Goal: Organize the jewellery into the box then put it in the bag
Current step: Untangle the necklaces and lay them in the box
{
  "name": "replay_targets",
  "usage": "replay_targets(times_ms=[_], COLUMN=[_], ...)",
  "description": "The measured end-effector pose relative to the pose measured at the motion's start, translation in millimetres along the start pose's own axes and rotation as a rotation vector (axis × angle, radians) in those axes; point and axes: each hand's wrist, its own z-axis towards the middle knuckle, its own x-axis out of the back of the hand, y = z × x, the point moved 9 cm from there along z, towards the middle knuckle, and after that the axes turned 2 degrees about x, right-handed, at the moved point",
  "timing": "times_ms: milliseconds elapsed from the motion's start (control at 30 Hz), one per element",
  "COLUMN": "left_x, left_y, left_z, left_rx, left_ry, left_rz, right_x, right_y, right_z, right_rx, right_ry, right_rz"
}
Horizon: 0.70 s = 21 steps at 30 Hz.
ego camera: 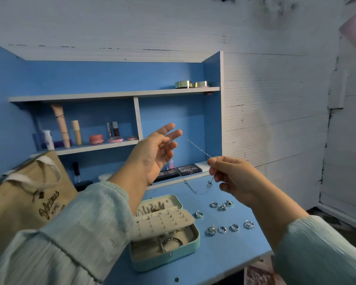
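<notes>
The right hand (230,173) pinches a thin silver chain necklace (199,150) between thumb and fingertips, raised above the surface (224,256). From this pinch one part of the chain runs up and left toward the left hand (154,151), and the other part hangs down in a loose loop with a small clasp or pendant near it. The left hand is lifted with the palm up and the fingers mostly straight; the chain seems to lie over its fingertips, but the picture is blurred there and I cannot tell if it really holds it. I judge the chain is very light, limp and slippery, and it will tangle easily, so it is better to take it near the two ends and keep it stretched while lowering it. Below the hands the mint jewellery box (167,233) stands open on the surface, with an earring panel (162,221) folded over the middle and a bangle in the front compartment. To the right of the box, several silver rings (230,228) lie in two loose groups, not yet packed. At the left stands the brown paper bag (29,194) with white handles, near the box.
</notes>
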Motion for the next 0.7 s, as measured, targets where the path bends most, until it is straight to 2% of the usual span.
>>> replay_targets(times_ms=[233,467,600,700], left_x=[29.9,49.6,51.8,46.6], left_y=[-15.7,-43.1,-65.2,-77.8], left_z=[-22.8,-63.4,-83.5,-92.2], left_rx=[0.0,-0.04,-0.033,-0.005], left_ry=[0.085,0.155,0.191,0.188], left_rz=[-0.341,-0.494,-0.452,-0.281], right_x=[8.3,11.6,10.4,0.5], right_y=[7.0,38.5,48.6,46.8], right_z=[-19.7,-51.8,-64.7,-73.1], right_rx=[0.069,0.066,0.117,0.168], right_ry=[0.115,0.187,0.181,0.115], right_rz=[-0.069,-0.075,-0.134,-0.25])
